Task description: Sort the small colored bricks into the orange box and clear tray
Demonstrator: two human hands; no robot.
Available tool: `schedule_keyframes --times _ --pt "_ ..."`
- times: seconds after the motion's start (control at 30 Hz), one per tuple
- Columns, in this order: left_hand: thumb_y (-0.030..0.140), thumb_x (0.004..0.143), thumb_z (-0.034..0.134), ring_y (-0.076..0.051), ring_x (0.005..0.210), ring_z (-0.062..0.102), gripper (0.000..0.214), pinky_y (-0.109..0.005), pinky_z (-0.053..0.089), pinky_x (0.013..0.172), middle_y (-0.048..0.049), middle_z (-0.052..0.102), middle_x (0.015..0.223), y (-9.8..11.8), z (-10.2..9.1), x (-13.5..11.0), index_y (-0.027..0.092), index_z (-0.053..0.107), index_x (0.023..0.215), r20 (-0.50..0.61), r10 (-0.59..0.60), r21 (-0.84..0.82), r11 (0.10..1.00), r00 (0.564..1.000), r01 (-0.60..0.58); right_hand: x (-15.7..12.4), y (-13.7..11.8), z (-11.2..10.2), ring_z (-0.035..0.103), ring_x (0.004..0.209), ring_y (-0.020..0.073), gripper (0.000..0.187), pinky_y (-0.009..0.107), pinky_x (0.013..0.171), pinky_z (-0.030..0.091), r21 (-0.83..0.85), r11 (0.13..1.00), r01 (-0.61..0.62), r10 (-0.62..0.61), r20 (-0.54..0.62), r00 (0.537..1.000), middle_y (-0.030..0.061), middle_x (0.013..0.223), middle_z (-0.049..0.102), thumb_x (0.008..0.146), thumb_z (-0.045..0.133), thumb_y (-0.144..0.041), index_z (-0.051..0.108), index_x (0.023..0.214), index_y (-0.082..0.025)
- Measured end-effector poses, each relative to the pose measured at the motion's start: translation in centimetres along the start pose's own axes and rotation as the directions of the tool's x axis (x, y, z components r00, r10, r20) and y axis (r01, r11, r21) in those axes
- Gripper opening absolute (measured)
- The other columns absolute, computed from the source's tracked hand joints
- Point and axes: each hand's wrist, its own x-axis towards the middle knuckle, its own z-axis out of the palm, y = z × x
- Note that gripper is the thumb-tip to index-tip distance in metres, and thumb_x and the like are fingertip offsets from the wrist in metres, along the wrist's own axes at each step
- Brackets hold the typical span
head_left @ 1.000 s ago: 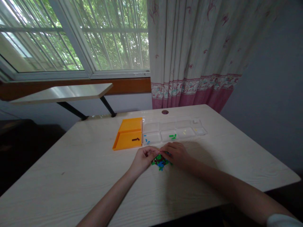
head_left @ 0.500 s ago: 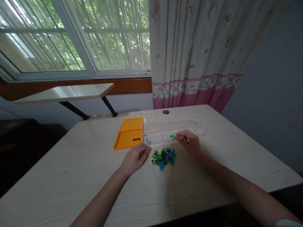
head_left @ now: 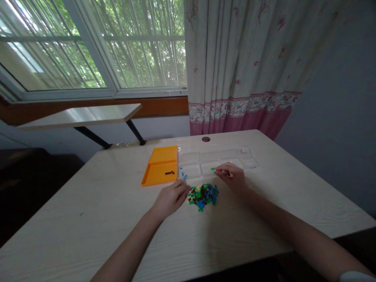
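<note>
A mixed pile of small building bricks (head_left: 204,196), in green, blue, brown and pale yellow, lies on the table. At its left edge my left hand (head_left: 170,199) has its fingers bent together; whatever they hold is hidden. My right hand (head_left: 232,177) is over a clear compartment tray (head_left: 201,169), thumb and fingertips pinched; I cannot make out what is between them. Beside those fingertips a green brick (head_left: 213,169) lies in a front compartment. Several blue bricks (head_left: 182,174) are in the compartment to its left.
An open orange case (head_left: 160,167) holds a few dark brown bricks (head_left: 169,172) left of the tray. A raised shelf (head_left: 88,114) on black supports stands at the back left. Behind the table are a round cable hole (head_left: 206,139), a window and a curtain (head_left: 217,78).
My left hand has moved slightly right, up to the pile's edge. My right hand has shifted a little left and now covers more of the green bricks in the tray.
</note>
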Motion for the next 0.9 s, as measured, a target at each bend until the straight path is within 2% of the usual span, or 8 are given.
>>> schedule_keyframes --times 0.2,0.67,0.83,0.9 --pt "0.023 0.086 0.039 -0.014 0.085 0.057 0.025 -0.024 0.045 0.075 -0.0039 0.057 0.096 0.1 0.0 0.0 0.023 0.058 0.102 -0.004 0.017 -0.015 1.0 1.0 -0.017 0.0 0.0 -0.1 0.047 0.051 0.0098 0.012 0.022 0.047 0.039 0.018 1.0 0.025 -0.025 0.001 1.0 0.0009 0.065 0.059 0.08 0.056 -0.029 0.063 0.077 -0.019" --pt "0.024 0.084 0.04 -0.014 0.081 0.056 0.021 -0.023 0.045 0.071 -0.004 0.058 0.091 0.2 -0.3 0.1 0.021 0.059 0.091 -0.004 -0.004 -0.039 0.999 1.0 0.004 0.2 -0.2 -0.4 0.051 0.053 0.0109 0.017 0.022 0.046 0.041 -0.046 0.998 0.048 -0.046 0.033 0.998 0.0022 0.069 0.063 0.083 0.051 -0.032 0.063 0.078 -0.021" --pt "0.024 0.084 0.04 -0.014 0.081 0.057 0.021 -0.023 0.045 0.07 -0.004 0.058 0.09 0.0 -0.2 0.1 0.021 0.059 0.091 -0.005 -0.009 -0.028 1.0 1.0 0.009 1.3 2.1 -2.7 0.058 0.067 0.013 0.016 0.024 0.062 0.046 -0.221 0.95 0.222 -0.191 0.151 0.97 0.003 0.076 0.065 0.084 0.051 -0.03 0.063 0.081 -0.021" --pt "0.024 0.084 0.04 -0.014 0.08 0.057 0.021 -0.023 0.044 0.07 -0.0038 0.058 0.09 0.0 -0.2 0.1 0.021 0.06 0.091 -0.001 -0.01 -0.017 1.0 1.0 0.01 2.0 3.6 -4.3 0.06 0.074 0.0143 0.017 0.025 0.068 0.046 -0.33 0.916 0.228 -0.152 0.241 0.959 0.0036 0.081 0.065 0.085 0.049 -0.029 0.064 0.084 -0.021"
